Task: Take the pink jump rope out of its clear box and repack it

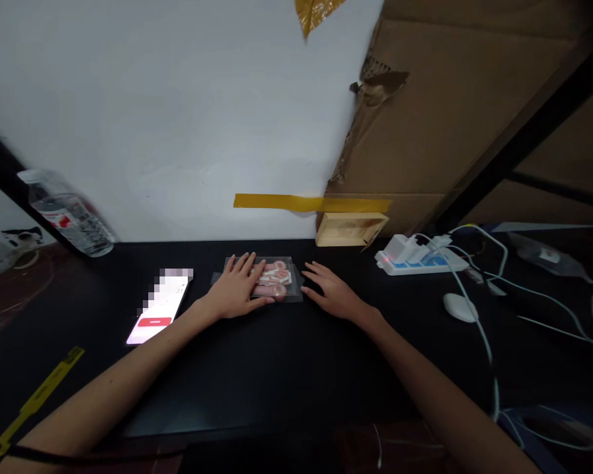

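A clear flat plastic package (286,263) with pink and white pieces inside lies on the black table (257,375). What exactly the pieces are is too small to tell. Spread flat, my left hand (236,288) rests on the left part of the package and hides that part. My right hand (335,289) is just off the package's right edge, fingers apart and pointing towards it, with nothing held.
On the left are a lit phone (161,306) and a plastic water bottle (72,214). A shallow wooden box (348,229) leans at the back wall. To the right are a power strip (420,260) with plugs, a white mouse (459,307) and loose cables.
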Available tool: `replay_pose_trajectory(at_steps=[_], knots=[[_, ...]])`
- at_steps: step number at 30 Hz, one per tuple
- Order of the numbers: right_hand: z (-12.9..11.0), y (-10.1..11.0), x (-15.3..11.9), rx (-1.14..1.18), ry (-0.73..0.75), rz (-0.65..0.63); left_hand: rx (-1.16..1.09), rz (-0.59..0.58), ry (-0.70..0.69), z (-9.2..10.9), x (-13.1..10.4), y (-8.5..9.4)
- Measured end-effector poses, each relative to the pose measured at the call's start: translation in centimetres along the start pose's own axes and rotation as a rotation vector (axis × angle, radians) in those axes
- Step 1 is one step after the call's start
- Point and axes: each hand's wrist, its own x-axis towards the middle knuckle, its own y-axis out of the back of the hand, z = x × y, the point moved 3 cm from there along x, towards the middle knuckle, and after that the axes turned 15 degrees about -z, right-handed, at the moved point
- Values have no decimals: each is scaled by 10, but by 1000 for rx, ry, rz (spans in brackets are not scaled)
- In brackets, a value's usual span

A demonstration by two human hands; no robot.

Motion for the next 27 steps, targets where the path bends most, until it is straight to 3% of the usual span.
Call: replay_pose_trajectory(at_steps=[10, 15, 22, 27], knots=[[1, -2, 5, 307, 3, 61, -38, 15, -26, -1, -1, 1], [-10, -2, 5, 447, 53, -7, -14, -2, -10, -1, -1, 2], [-30, -8, 0, 168, 56, -153, -15, 17, 9, -2, -1, 0], [-33, -15, 4, -25, -6, -184, -10, 27, 15, -1, -1, 0]])
